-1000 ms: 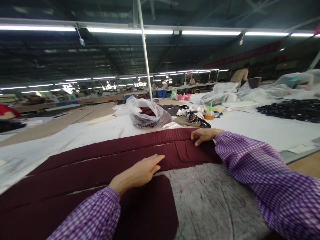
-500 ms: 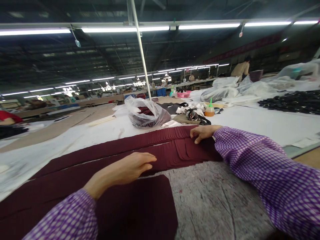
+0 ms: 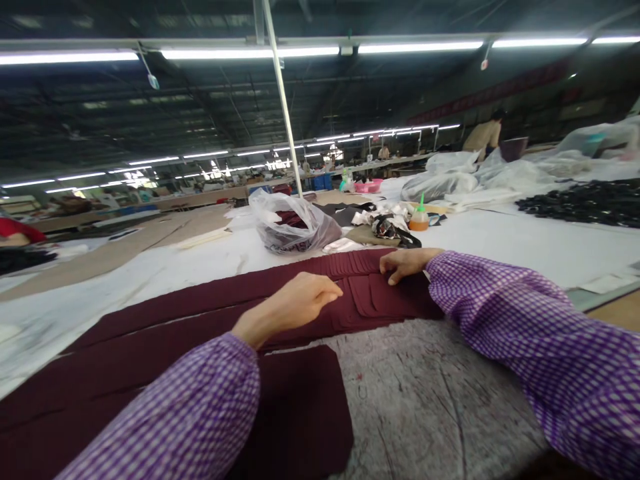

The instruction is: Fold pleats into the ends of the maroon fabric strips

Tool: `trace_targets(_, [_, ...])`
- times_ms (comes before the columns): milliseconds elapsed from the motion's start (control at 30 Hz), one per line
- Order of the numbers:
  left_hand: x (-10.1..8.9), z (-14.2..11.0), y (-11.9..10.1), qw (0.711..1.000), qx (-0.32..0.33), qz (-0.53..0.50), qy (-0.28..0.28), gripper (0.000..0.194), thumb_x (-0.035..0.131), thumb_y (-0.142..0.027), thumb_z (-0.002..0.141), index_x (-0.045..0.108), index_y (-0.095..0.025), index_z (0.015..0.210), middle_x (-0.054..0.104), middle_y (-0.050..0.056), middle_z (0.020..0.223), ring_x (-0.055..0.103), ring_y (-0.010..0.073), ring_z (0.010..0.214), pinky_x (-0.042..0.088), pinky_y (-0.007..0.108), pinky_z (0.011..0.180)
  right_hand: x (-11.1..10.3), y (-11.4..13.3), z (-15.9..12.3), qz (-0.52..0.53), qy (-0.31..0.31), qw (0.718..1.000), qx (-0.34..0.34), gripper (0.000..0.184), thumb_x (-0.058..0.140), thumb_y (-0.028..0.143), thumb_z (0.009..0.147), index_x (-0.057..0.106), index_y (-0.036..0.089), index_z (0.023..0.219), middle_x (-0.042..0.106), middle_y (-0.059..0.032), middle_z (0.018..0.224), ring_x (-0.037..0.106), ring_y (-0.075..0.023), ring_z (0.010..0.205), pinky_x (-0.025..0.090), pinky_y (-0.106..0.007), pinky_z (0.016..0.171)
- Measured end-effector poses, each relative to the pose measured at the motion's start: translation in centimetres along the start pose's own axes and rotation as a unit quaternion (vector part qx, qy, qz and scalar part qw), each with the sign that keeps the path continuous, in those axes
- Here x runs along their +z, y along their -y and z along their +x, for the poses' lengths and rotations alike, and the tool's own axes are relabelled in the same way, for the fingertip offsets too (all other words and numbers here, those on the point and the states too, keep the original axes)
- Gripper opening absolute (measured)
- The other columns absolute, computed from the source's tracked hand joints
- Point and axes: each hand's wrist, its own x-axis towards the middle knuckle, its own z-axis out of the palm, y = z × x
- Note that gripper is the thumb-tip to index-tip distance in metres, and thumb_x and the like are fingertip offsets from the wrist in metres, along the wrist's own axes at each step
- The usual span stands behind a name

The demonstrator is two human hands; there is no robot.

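Long rows of fanned-out maroon fabric pieces point(image 3: 210, 300) lie across a grey felt table point(image 3: 425, 400). My right hand point(image 3: 406, 264) rests on the far right end of the rows, fingers curled down and pressing on the stacked edges. My left hand point(image 3: 299, 299) hovers over the middle of the rows, fingers bent loosely together, holding nothing I can see. A single larger maroon piece point(image 3: 300, 407) lies nearer to me. Both arms wear purple checked sleeves.
Behind the rows sit a clear plastic bag point(image 3: 293, 227) with dark fabric, a heap of scraps point(image 3: 385, 227) and an orange bottle point(image 3: 419, 221). Black pieces point(image 3: 585, 203) lie far right. A pole point(image 3: 283, 100) rises behind. A person point(image 3: 483, 137) stands far off.
My left hand lifted from lying flat on the maroon rows, pulled back, then moved forward and right with fingers curled. My right hand stayed in place.
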Motion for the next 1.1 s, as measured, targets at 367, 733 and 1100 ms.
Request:
trace_targets(367, [10.4,2.8,4.0,0.990,0.001,-0.063,-0.125,0.012,0.057,-0.023,0.084,0.066,-0.020,0.093,0.066,0.003,0.103,0.057,0.0179,0.100,0.042,0.032,0.093,0.1,0.9,-0.9,-0.021,-0.023,0.999,0.023,0.042,0.065,0.042,0.063,0.060,0.019,0.097,0.062,-0.0084,0.101,0.057,-0.0286,0.098,0.043,-0.033,0.080])
trace_targets(733, [10.5,2.7,4.0,0.986,0.018,-0.078,-0.146,0.009,0.060,-0.020,0.082,0.063,-0.020,0.090,0.066,0.002,0.103,0.056,0.0174,0.099,0.041,0.031,0.093,-0.7,0.8,-2.5,0.005,-0.037,0.998,0.042,0.056,0.060,0.048,0.068,0.056,0.014,0.112,0.062,-0.0112,0.113,0.057,-0.0271,0.105,0.045,-0.031,0.087])
trace_targets(1100, [10.5,2.7,4.1,0.986,0.011,-0.080,-0.146,0.009,0.060,-0.020,0.082,0.063,-0.019,0.091,0.066,0.002,0.105,0.055,0.0191,0.100,0.041,0.033,0.091,-0.1,1.1,-2.4,0.019,-0.027,0.998,0.049,0.053,0.059,0.041,0.065,0.057,0.014,0.110,0.062,-0.0122,0.113,0.056,-0.0290,0.108,0.045,-0.035,0.091])
